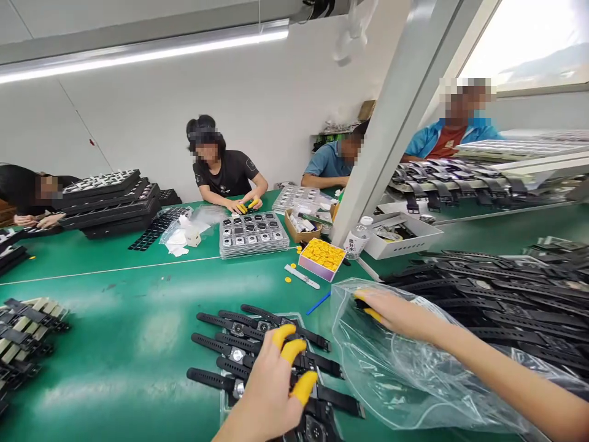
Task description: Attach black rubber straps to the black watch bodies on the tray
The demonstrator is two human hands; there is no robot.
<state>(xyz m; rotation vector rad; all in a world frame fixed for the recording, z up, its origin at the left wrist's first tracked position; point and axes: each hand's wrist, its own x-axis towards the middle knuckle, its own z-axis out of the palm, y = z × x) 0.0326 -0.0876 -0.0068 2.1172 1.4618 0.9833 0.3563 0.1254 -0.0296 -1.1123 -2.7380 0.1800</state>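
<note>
Yellow finger cots cover several fingertips of my left hand [273,383]. Its fingers are spread and bent above a clear plastic tray [224,399] of smartwatches with black straps [214,379], and nothing shows held in them. Farther right, my right hand [386,310] is at the mouth of a large clear plastic bag [391,380]. Its fingers, also in yellow cots, are closed around a small black thing, partly hidden, whose kind I cannot make out. The bag lies loosely on the green table under my right forearm.
Piles of black-strapped watches lie at right [506,301] and left [27,337]. Ahead are a box of yellow finger cots [322,255], a light watch strap [302,276], a blue stick [318,303], a bottle [358,238] and stacked watch trays [253,236]. Several people sit across the table, beyond a slanting white post [391,116].
</note>
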